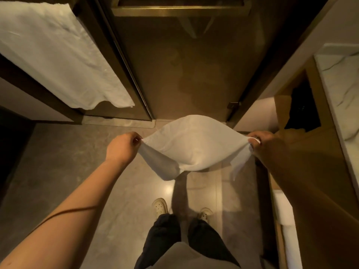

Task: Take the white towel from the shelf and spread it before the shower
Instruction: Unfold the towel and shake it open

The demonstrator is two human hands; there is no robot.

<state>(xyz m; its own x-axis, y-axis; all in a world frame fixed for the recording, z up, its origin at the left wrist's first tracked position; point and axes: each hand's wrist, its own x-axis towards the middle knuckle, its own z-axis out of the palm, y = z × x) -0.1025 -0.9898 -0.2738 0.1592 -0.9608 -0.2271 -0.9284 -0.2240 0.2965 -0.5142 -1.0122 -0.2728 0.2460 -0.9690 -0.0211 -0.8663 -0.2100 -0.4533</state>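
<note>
A white towel [194,144] hangs stretched in the air between my two hands, billowing upward in the middle, above the tiled floor just in front of the shower threshold [120,123]. My left hand [123,146] pinches its left corner. My right hand [266,144] pinches its right corner, with a loose flap dangling below. The shower's glass door [174,65] stands straight ahead.
Another white towel [58,55] hangs on the glass panel at the left. A wooden vanity with an open shelf [303,111] and a marble top [345,90] is on the right. My feet in light shoes [160,207] stand on the glossy floor.
</note>
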